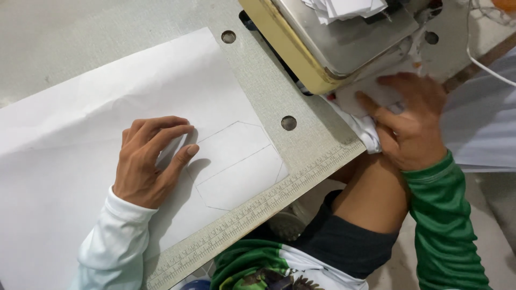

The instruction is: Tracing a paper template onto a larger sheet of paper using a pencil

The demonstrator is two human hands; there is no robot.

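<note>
At nine o'clock on the bench [258, 75], the left hand [148, 161] presses flat, grip empty, on white paper [80, 134] bearing a pencilled outline, uncut, while the right hand [411, 126] pins white cloth [365, 129] at two o'clock beside the sewing machine [333, 43].

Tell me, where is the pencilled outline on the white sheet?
In the head view, the pencilled outline sits mid-frame, just right of the left hand, near the table's ruler edge.

Bright even daylight, soft shadow under the left hand [148, 161], slight motion blur, sharp centre
</note>
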